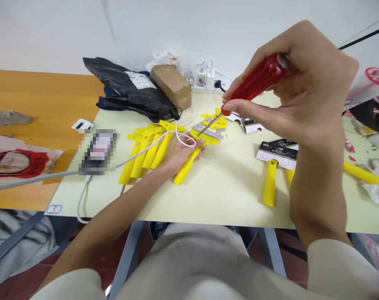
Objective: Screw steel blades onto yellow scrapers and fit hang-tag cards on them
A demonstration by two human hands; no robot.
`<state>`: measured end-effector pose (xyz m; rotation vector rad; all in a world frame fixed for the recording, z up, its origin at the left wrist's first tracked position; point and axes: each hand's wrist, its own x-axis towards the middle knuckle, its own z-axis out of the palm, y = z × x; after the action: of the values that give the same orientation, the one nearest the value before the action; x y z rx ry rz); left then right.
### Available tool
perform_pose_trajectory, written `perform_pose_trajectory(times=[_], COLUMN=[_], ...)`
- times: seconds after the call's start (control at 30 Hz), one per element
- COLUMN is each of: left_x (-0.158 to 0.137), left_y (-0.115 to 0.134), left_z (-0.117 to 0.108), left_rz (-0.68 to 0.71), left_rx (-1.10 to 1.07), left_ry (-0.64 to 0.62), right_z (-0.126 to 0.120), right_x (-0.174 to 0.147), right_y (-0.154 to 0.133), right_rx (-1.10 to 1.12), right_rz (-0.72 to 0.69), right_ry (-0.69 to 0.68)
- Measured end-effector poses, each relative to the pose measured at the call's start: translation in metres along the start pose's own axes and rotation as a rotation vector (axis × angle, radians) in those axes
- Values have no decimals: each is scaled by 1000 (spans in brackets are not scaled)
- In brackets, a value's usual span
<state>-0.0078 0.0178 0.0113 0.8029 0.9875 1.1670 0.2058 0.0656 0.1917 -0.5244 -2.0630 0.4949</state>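
My right hand [314, 83] is closed round the red handle of a screwdriver [258, 81], thumb along its lower end. The shaft slants down to the left, and its tip meets the head of a yellow scraper [187, 168]. My left hand [181, 152] grips that scraper near its head, with the handle pointing toward me. Grey metal blades [216, 132] show at and behind the head. Left of this hand lie several yellow scraper handles [142, 152] side by side. More yellow head pieces [219, 121] are piled just beyond the blades.
A white cable [155, 143] crosses over my left hand. Behind are a black plastic parcel [130, 89], a cardboard box [173, 85] and a power strip [205, 81]. A phone [98, 152] lies left; carded yellow scrapers [270, 183] lie right, near crumpled paper [377, 183].
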Motion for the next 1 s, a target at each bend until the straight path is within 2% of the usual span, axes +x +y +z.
perform_pose_trajectory(times=[0.23,0.73,0.87,1.0], left_x=[0,-1,-2,-2], left_y=[-3,-1,0,2], left_z=[-2,0,1,2], left_rz=[11,20,39,30], left_rx=[2,52,87,99], left_ry=[-20,-19,-18,-16], right_z=[0,-1,6,12], right_x=[2,-1,-3,-3], right_y=[3,5,-2,-8], right_rx=[-20,-94,-113,49], right_rz=[-40,-47,-40,-21], right_ry=[43,-25,-115,-282])
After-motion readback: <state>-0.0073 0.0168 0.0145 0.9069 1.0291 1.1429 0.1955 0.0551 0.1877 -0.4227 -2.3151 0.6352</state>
